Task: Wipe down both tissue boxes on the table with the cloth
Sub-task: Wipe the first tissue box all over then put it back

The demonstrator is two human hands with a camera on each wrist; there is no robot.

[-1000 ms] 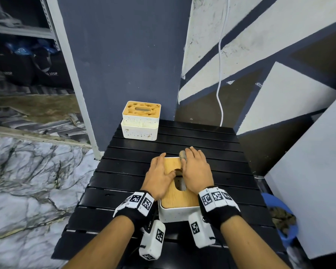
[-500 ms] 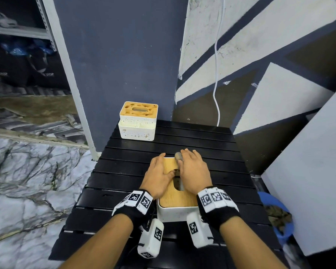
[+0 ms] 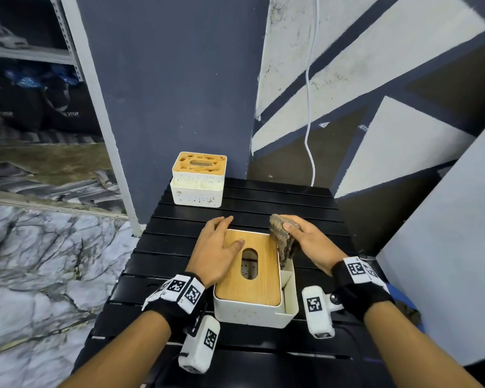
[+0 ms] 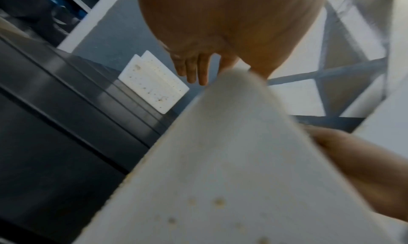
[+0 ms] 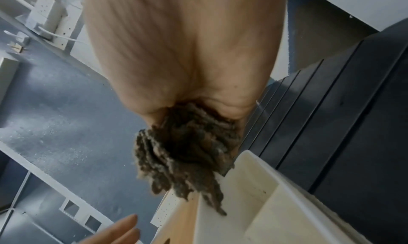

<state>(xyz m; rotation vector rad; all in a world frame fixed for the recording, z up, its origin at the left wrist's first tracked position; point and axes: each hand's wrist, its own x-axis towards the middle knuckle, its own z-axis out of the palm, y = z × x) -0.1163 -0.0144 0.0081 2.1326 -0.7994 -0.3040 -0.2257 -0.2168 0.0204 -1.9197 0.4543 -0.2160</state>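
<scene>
The right hand (image 3: pixel 308 242) has swung off the lid since a moment ago, carrying the cloth (image 3: pixel 282 238) out to the right edge of the near tissue box (image 3: pixel 252 278); before, both hands lay side by side on top. Now its fingers and thumb are curled round the bunched, dark, shaggy cloth, whose lower end hangs against the box's right rim by the open side compartment. The left hand (image 3: pixel 219 249) lies flat with fingers straight, palm on the left part of the wooden lid, thumb pointing toward the oval slot, fingertips reaching past the far edge.

The near tissue box sits on the black slatted worktop (image 3: pixel 263 203) directly in front of the person, its long axis running away from them, and the slot runs the same way. The far tissue box (image 3: pixel 198 180) stands well apart at the worktop's back left corner, against the dark blue wall (image 3: pixel 165 79), its speckled white side facing us.
</scene>
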